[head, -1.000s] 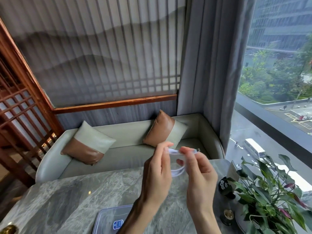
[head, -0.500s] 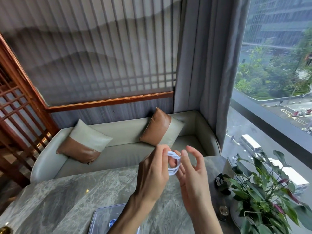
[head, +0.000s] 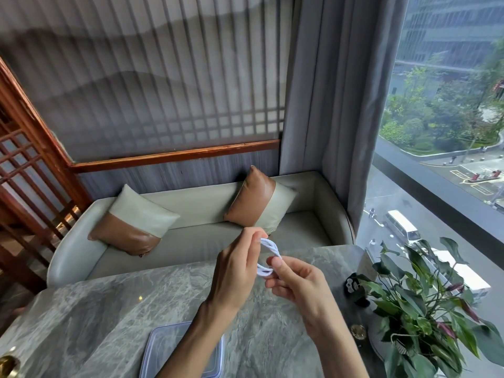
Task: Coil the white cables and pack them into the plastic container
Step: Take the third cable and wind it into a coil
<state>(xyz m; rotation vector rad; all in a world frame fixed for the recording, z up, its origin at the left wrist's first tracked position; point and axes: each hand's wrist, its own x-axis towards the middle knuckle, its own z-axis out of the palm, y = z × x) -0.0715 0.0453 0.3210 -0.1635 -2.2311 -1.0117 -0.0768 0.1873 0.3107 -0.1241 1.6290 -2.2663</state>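
Pinching the top of a small white cable coil between thumb and fingertips, the left hand is raised above the bench, its fingers closed together on the loops. The right hand meets it from the other side, thumb and forefinger clamped on the coil's lower end, so the coil hangs in the air between the two hands and touches nothing else. The loops look twisted on themselves; how many turns there are cannot be told.

Below the left forearm, at the near edge of the view, lies the clear plastic container with a blue-trimmed rim, flat on the bench and partly hidden by the arm. Whether its lid is on cannot be told. It sits well below the coil and a little to the left.

The bench is a grey-green marble slab. Its far edge runs just behind the hands, with the pale sofa and two cushions beyond. To the left of the container the surface lies open out to the far left corner. To the right the room is tighter: a potted plant leans its leaves over the bench's right edge, and a small dark object stands near it, beside the window.
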